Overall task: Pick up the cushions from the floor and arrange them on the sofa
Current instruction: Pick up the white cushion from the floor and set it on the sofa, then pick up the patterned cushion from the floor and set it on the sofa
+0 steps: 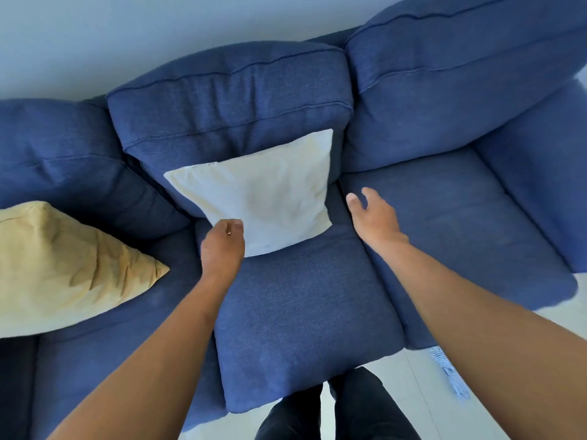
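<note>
White cushion [263, 192] leans on the sofa [301, 306]; left grip [222, 246] curled touching it, right grip [371, 214] open beside.

Both bare arms reach forward and down. The left hand [222, 246] is curled, fingers tucked under, knuckles up. The right hand [374, 217] is loose and open, fingers spread, holding nothing.

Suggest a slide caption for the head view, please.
Left hand at the white cushion on the blue sofa; right hand open beside it.
</note>
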Motion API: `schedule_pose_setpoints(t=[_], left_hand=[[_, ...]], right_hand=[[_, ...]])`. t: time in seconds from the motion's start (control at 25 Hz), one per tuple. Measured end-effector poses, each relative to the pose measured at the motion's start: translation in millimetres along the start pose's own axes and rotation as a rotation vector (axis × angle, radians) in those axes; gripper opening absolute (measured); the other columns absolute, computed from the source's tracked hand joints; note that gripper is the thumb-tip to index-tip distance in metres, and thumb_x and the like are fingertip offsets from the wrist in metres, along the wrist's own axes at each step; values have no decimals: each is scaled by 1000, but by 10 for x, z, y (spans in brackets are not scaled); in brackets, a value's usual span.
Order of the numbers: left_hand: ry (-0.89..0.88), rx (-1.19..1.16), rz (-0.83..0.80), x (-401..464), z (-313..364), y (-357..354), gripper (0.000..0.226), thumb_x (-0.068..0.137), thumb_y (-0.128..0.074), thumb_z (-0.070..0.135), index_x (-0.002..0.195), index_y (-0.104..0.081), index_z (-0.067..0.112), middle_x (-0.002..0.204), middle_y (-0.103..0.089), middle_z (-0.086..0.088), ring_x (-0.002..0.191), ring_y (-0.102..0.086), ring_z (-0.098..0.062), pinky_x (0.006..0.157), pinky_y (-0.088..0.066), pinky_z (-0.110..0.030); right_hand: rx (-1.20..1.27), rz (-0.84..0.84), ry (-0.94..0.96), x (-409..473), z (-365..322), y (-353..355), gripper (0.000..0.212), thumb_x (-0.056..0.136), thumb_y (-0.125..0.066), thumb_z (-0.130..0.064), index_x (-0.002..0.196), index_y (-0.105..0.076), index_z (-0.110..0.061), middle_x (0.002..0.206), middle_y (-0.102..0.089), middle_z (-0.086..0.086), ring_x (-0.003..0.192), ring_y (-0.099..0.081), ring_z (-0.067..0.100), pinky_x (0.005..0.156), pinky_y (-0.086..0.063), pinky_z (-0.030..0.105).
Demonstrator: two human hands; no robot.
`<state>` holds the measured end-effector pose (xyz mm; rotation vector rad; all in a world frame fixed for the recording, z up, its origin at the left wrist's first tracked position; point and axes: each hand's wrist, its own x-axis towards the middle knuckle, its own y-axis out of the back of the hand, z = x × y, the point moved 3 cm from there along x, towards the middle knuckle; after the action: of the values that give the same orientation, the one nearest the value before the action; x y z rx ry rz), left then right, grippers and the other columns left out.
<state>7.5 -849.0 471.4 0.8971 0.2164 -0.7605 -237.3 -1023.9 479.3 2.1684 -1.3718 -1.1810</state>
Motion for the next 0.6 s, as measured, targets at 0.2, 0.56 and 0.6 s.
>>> schedule_pose_setpoints(t=[0.2, 0.56, 0.6], left_hand=[[-351, 259, -218, -665, 502, -726, 59, 108, -45, 42, 159, -40, 14, 164, -45, -7, 150, -44, -27, 124, -33, -42], [-752, 534, -423, -2232, 1102, -2441, 65, 109, -44, 32, 164, -22, 6, 174, -20, -11, 163, -14, -26, 129, -19, -43], [-774, 558, -442, -2407, 1113, -2614, 67, 109, -45, 33, 165, -21, 6, 174, -19, -11, 163, -14, -27, 129, -19, -43]], right_hand=[[-211, 66, 2, -482, 679, 369, 69, 113, -38, -45, 166, -23, -4, 179, -12, 16, 167, 0, 29, 130, -17, 52], [-216, 191, -159, -1426, 2525, 1431, 77, 111, -39, -51, 168, -17, -4, 180, -3, 17, 167, 3, 32, 131, -15, 59], [-211, 196, -178, -1560, 2713, 1519, 78, 110, -39, -52, 168, -16, -5, 180, -3, 16, 167, 4, 31, 131, -14, 59]])
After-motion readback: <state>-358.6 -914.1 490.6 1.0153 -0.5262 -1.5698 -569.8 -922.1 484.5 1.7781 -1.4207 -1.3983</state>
